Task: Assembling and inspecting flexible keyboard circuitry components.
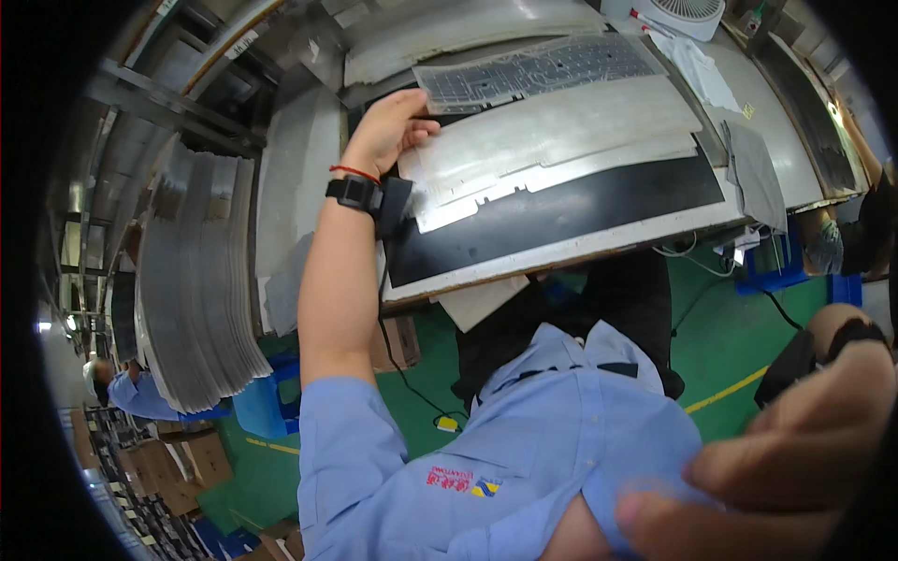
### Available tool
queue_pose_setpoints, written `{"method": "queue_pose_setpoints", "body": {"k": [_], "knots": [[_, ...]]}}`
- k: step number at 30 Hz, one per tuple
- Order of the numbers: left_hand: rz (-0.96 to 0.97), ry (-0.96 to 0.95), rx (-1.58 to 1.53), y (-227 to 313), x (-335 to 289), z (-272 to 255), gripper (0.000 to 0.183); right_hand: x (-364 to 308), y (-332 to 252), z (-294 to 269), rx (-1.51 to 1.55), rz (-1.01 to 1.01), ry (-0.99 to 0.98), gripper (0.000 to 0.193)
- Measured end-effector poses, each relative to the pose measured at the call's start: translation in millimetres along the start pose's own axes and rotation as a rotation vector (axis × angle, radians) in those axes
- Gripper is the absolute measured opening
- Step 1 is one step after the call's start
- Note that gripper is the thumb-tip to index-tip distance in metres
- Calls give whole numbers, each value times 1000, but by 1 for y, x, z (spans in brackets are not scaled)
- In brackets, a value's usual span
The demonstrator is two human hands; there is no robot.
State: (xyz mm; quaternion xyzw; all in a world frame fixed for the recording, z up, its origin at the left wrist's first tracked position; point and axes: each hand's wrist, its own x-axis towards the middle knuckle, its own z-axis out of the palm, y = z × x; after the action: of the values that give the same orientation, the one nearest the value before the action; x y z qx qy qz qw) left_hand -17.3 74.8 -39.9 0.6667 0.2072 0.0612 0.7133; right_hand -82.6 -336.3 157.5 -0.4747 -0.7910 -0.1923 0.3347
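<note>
The right hand [790, 458] is blurring near the lens, a white fan [690, 11] is extending past the top edge, and grey sheets [195, 280] are partly hiding a co-worker [140, 395].

A factory workshop, clearly: green floor [716, 351] marked with a yellow line [728, 390], metal plate [561, 131] across a workbench [776, 126], thick stack of sheets [192, 280] to the left, steel rack [178, 114] beyond, cartons [168, 472] below, and there's a co-worker [140, 395] in blue!
</note>
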Motion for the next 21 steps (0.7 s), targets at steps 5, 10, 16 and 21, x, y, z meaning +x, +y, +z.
{"method": "queue_pose_setpoints", "body": {"k": [5, 10, 16, 21], "knots": [[56, 75, 50, -5, 0, 2, 38, -13, -7, -12, -18, 4, -14, 31], [88, 137, 137, -1, 6, 4, 29, -10, -1, -5, -46, 11, -46, 31], [79, 202, 139, -6, 8, -7, 19, -15, 6, 2, -32, -15, -40, 32], [88, 212, 352, -4, 24, 7, 36, -13, 9, 4, -28, -22, -66, 32]]}}
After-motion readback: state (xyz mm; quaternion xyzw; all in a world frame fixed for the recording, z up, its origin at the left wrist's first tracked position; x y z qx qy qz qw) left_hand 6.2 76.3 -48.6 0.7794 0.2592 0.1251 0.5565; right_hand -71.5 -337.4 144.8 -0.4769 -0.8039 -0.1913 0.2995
